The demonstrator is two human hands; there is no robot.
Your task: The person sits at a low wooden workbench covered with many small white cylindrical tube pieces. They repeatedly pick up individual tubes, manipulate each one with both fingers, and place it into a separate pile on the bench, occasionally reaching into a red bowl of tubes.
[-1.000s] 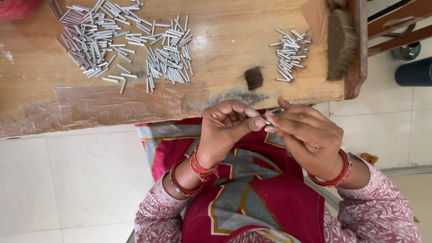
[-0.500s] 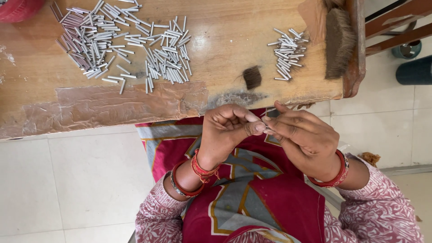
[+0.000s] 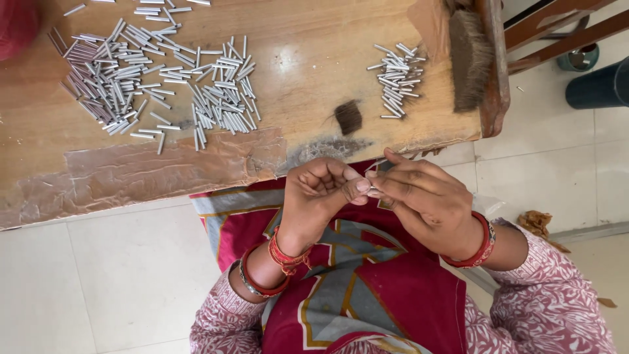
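White tile floor, low wooden table (image 3: 308,39) with little metal tubes on it.

Over the lap, just off the table edge: left hand (image 3: 321,196) and right hand (image 3: 426,203) close together, fingertips touching. Pinched tight between them, one small metal tube (image 3: 372,190), both grips closed on it, likely held close up for a good look at the tiny end. On the table, a big pile of tubes (image 3: 157,85) to the left and a small pile (image 3: 396,78) to the right, well apart, maybe kept as two sorts. Between them, near the edge, a dark tuft of hair (image 3: 348,117). By the small pile, a brush (image 3: 470,56), within easy reach. Red bangles on both wrists.
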